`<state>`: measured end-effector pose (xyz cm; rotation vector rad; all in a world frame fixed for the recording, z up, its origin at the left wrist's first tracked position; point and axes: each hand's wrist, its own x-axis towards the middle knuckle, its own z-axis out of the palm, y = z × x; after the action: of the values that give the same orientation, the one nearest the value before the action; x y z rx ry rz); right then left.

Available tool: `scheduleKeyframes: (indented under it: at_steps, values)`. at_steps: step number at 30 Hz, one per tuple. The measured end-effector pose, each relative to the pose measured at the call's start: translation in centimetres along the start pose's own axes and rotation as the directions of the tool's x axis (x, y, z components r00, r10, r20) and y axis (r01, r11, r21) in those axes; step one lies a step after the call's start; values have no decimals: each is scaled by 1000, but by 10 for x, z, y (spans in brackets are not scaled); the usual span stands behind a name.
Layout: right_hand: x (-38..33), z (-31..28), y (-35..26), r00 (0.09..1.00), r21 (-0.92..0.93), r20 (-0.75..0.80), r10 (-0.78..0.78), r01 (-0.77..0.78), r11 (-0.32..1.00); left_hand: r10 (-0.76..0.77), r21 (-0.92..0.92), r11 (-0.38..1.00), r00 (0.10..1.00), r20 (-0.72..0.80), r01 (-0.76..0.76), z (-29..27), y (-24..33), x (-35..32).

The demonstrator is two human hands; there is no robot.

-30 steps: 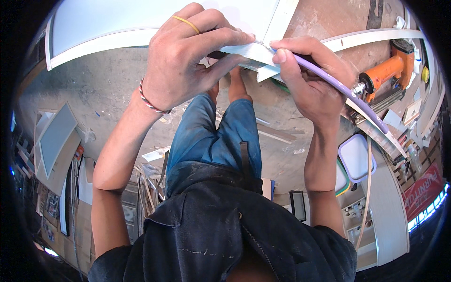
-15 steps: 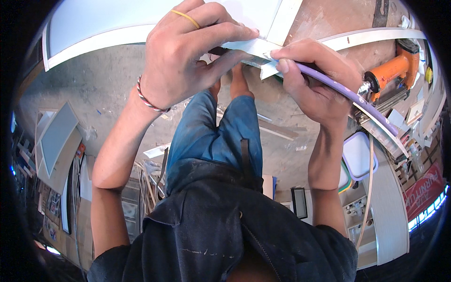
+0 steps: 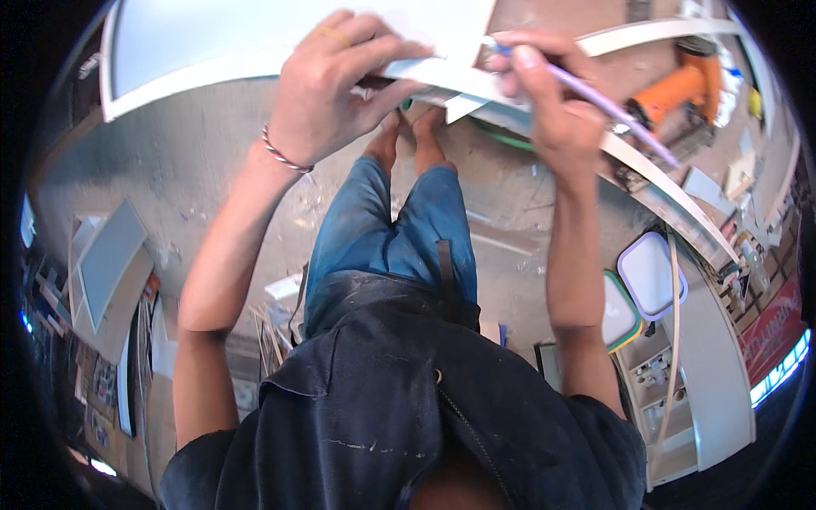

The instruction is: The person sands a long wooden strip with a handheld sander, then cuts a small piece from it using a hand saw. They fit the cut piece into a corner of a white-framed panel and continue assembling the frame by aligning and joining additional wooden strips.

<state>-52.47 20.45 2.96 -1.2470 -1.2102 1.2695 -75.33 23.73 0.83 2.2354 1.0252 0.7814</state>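
Two hands on one white panel [image 3: 280, 38] at top of view: left hand [image 3: 327, 98] pressed flat w/ fingers clamping its edge, right hand [image 3: 544, 93] closed on purple pencil [image 3: 608, 106], tip at edge — best kept firm for a steady line.

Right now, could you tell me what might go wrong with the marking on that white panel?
The left hand pins only the edge of the white panel, so it could shift as the purple pencil in the right hand presses down. The bare feet stand right under the panel's edge, so a slip could land on them.
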Motion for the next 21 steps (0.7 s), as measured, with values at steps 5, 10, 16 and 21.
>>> scheduleKeyframes:
  at_steps: [5,10,16,21]
  values:
    - [-42,13,-45,974,-213,-165,-154,117,970,-33,63,997,999,16,32,-17,9,3]
    - [-114,-21,-94,889,-240,-399,-226,137,961,-79,55,996,995,54,76,-18,8,0]
    - [-174,-92,-108,753,52,-654,-71,138,989,-6,28,1000,1000,21,5,-7,18,19]
    - [-197,-133,-139,537,-37,-809,-237,355,934,-50,15,999,998,38,49,4,18,17]
